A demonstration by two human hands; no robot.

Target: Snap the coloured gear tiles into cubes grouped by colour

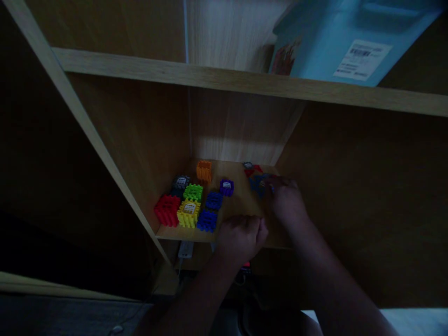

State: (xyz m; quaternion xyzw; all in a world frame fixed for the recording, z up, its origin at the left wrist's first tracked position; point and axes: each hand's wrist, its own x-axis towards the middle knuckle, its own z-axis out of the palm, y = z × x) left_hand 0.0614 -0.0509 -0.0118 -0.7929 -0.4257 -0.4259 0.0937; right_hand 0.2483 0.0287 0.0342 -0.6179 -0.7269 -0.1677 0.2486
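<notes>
- While the left side of the shelf (pixel 238 206) fills with colour, the right hand (pixel 285 193) is at the back right, fingers bent down over the blue pieces (pixel 258 186); whether they grip one or merely touch it is hidden in the gloom.
- And the left hand (pixel 241 234)? Curled into a fist near the shelf's front edge, palm turned away, no piece showing in it, though anything tucked inside would be out of sight.
- Look at the tally on the left: a red block (pixel 167 211) at the front, a yellow block (pixel 189 218) just beside it, a green block (pixel 193 192) behind the yellow, a black block (pixel 181 182) by the side wall.
- Two blue blocks (pixel 207 220) sit to the right of those, an orange block (pixel 205 172) stands farther back, and a purple block (pixel 227 188) holds the middle on its own. That group looks boxed up, by my judgement.
- What's left, it seems, is the flat scatter at the back right: the blue pieces, some red pieces (pixel 248 172) and a grey piece (pixel 248 165).
- Now for lettering! Up top, the light blue bin (pixel 317 49) wears a white label (pixel 363 60) with a barcode-like patch and small print, too blurred to read. No brand comes through anywhere.
</notes>
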